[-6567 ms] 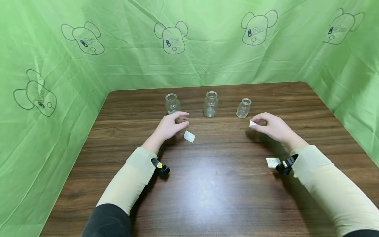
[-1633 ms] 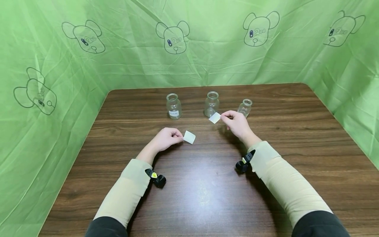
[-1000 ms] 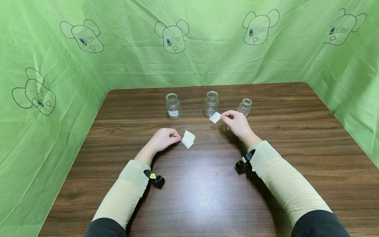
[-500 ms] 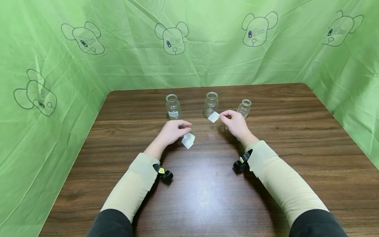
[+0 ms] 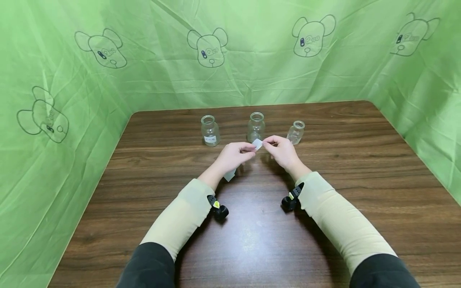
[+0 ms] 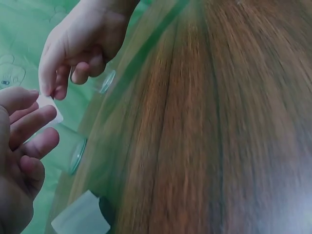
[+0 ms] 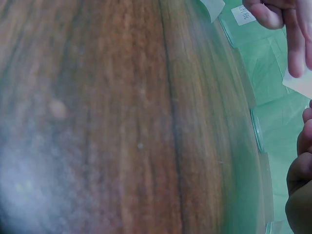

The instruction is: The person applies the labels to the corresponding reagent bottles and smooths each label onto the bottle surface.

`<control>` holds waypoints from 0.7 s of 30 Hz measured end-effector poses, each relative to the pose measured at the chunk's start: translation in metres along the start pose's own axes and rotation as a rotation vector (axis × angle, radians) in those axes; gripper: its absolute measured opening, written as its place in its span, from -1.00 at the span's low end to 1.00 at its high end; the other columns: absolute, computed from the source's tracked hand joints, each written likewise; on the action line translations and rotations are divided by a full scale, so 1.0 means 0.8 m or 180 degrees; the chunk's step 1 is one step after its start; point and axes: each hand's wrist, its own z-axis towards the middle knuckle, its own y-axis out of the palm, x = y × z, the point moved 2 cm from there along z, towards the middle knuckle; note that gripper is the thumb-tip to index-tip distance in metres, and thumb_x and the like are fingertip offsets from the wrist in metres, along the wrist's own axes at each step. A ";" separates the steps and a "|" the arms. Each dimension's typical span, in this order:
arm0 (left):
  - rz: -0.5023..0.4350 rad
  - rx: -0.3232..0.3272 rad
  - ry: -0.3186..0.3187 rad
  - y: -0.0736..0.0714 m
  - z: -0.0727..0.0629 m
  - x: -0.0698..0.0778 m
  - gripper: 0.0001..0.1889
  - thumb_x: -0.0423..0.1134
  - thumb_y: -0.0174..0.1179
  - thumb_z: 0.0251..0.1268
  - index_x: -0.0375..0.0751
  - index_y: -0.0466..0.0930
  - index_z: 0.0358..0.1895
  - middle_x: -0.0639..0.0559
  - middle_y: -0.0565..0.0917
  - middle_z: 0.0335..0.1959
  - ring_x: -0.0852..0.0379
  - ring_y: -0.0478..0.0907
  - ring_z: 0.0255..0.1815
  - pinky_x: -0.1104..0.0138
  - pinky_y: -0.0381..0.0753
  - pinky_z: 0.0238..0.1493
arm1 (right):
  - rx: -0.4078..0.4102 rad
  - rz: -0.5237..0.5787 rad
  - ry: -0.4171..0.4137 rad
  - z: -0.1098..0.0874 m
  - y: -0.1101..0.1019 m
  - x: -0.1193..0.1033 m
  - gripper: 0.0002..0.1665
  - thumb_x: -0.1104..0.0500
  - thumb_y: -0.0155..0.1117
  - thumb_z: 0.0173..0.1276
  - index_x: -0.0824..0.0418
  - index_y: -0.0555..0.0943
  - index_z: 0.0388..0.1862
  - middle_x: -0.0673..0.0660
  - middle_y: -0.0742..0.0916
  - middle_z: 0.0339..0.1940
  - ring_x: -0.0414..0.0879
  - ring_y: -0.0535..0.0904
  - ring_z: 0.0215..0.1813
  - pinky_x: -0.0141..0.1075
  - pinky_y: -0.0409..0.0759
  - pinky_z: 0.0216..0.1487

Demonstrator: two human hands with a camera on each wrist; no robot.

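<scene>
My right hand [image 5: 283, 153] pinches a small white label [image 5: 257, 143] by its right edge, in front of the middle glass jar [image 5: 256, 127]. From the other side my left hand [image 5: 232, 157] reaches to the label, its fingertips right at the left edge and thumb apart from the index finger. In the left wrist view the left fingers overlap the label [image 6: 54, 110]. Beneath the left wrist lie white paper pieces [image 5: 229, 175], partly hidden by that hand. The left jar [image 5: 210, 133] bears a white label with writing; the right, smaller jar [image 5: 295, 133] stands just behind the right hand.
The three open-mouthed jars stand in a row toward the back of the brown wooden table [image 5: 252, 240]. Green cloth [image 5: 158, 80] with mouse-head outlines surrounds the table's back and sides. Both wrists carry small black cameras.
Earlier my right hand brought a label leftward to the middle jar. My left hand laid a second paper piece over the first, then moved right to the label's edge.
</scene>
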 end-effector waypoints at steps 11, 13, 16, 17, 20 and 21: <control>-0.0146 0.0351 -0.0149 0.006 0.012 0.009 -0.71 -0.03 0.18 0.27 0.00 0.65 0.00 0.11 0.70 -0.22 0.03 0.63 -0.54 0.33 0.49 -0.32 | -0.0074 0.0055 -0.0119 -0.004 0.007 -0.008 -0.81 0.12 0.26 0.29 0.20 0.66 -0.21 0.13 0.67 -0.38 -0.13 0.45 -0.63 -0.35 0.43 -0.59; -0.0192 0.0440 -0.0161 0.007 0.014 0.009 -0.72 -0.03 0.19 0.26 -0.03 0.66 -0.04 0.09 0.71 -0.26 0.03 0.63 -0.54 0.31 0.51 -0.34 | -0.0016 -0.0034 -0.0191 -0.004 0.008 -0.010 -0.84 0.14 0.27 0.28 0.19 0.66 -0.22 0.09 0.67 -0.37 -0.13 0.47 -0.60 -0.35 0.44 -0.57; -0.0521 0.0580 -0.0220 0.010 0.018 0.006 -0.73 -0.06 0.22 0.24 -0.13 0.67 -0.11 -0.02 0.71 -0.29 -0.01 0.62 -0.54 0.27 0.54 -0.37 | 0.0044 -0.0241 -0.0366 -0.005 0.009 -0.012 -0.86 0.16 0.29 0.26 0.16 0.65 -0.23 0.05 0.68 -0.35 -0.13 0.49 -0.48 -0.33 0.46 -0.47; -0.0651 0.0631 -0.0240 0.010 0.019 0.005 -0.73 -0.07 0.23 0.23 -0.17 0.67 -0.13 -0.06 0.71 -0.30 -0.03 0.62 -0.53 0.25 0.54 -0.40 | 0.0049 -0.0297 -0.0445 -0.006 0.010 -0.012 -0.87 0.17 0.29 0.25 0.16 0.64 -0.23 0.05 0.68 -0.34 -0.12 0.50 -0.43 -0.32 0.47 -0.42; -0.0974 0.0771 -0.0339 0.011 0.022 0.001 -0.75 -0.10 0.27 0.19 -0.22 0.66 -0.21 -0.12 0.69 -0.34 -0.06 0.60 -0.54 0.25 0.53 -0.47 | 0.0015 -0.0391 -0.0664 -0.006 0.013 -0.013 -0.85 0.20 0.30 0.22 0.18 0.63 -0.22 0.07 0.68 -0.31 -0.11 0.53 -0.33 -0.28 0.47 -0.31; -0.1035 0.0805 -0.0364 0.011 0.022 0.000 -0.76 -0.12 0.28 0.18 -0.23 0.65 -0.23 -0.12 0.69 -0.36 -0.06 0.60 -0.54 0.26 0.52 -0.47 | -0.0002 -0.0390 -0.0722 -0.007 0.014 -0.013 -0.84 0.21 0.31 0.21 0.18 0.63 -0.21 0.08 0.68 -0.31 -0.10 0.54 -0.31 -0.27 0.47 -0.30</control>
